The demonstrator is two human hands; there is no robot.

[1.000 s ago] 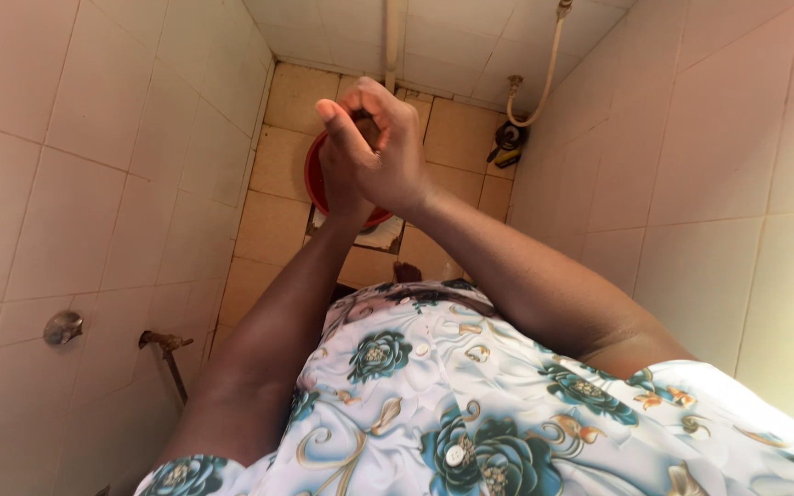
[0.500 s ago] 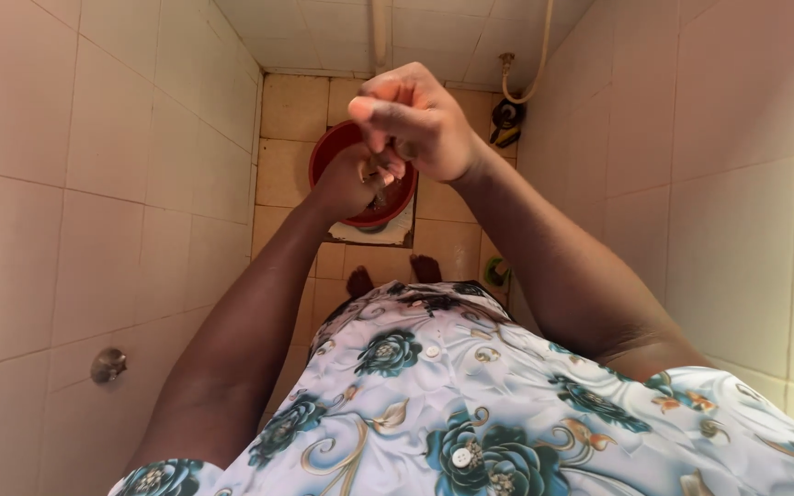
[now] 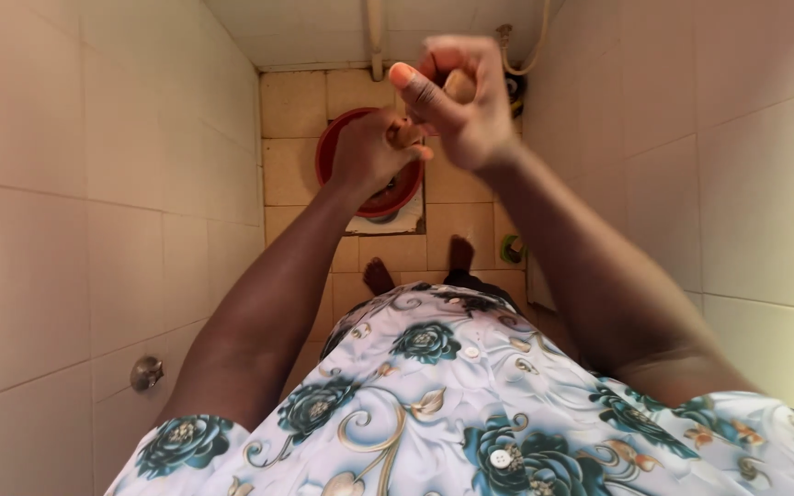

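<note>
— Tiled walls (image 3: 75,184) close in on both sides, pale and glossy, with a yellowish tiled floor (image 3: 291,165) far below. Narrow washroom, by the look of it.

— What's the biggest thing down there?

— A red basin (image 3: 333,152) on the floor, against the far wall, partly hidden behind the hands. It sits on a pale mat or drain cover (image 3: 397,220). Two bare feet (image 3: 377,274) stand just short of it.

— And the hands?

— Both raised above the basin. The left hand (image 3: 369,156) is curled, its grip pressed together around something small and tan; I can't make out what. The right hand (image 3: 461,101) is nearer the camera and blurred, fingers folded in on a small tan lump (image 3: 459,84), perhaps soap, though I can't be sure. The two hands are just beside each other, nearly touching.

— How far along does it look?

— I'd judge mid-way through some rubbing or washing over the basin. Its contents are mostly hidden, so what's finished and what's left can't be told.

— Any packages, labels, signs?

— None legible. A small green round thing (image 3: 511,248) lies on the floor by the right wall, a dark fitting with a pale hose (image 3: 530,50) hangs in the far corner, and a metal knob (image 3: 146,372) sticks out of the left wall.
</note>
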